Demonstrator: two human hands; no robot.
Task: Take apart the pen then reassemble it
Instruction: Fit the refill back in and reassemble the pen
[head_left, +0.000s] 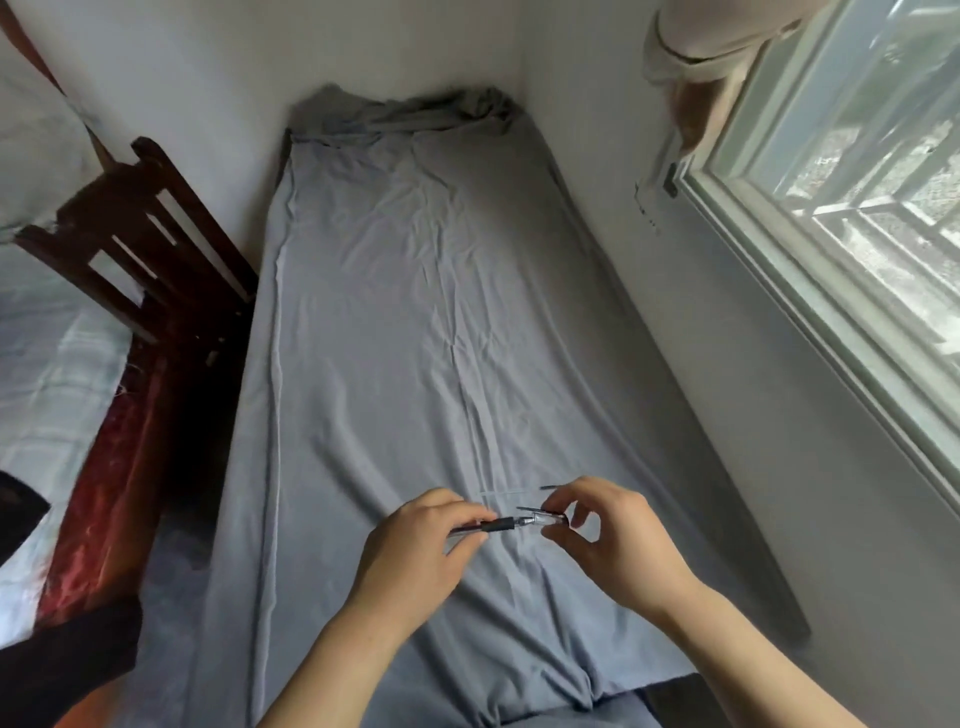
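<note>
The pen (506, 524) is partly buried under fingers at both ends, its tip unreadable. A thin clear refill (511, 490) behind runs under the right hand (608, 540). The bottom edge crops both forearms.

A matt grey cloth sheet (415, 312), softly creased, drapes the tabletop. The pen (511, 522) shows clear glossy plastic and a dark, dull rubbery grip. Beside it stands a chair (156, 249) of dark, polished wood; the window frame (779, 270) looks smooth, painted white.
</note>
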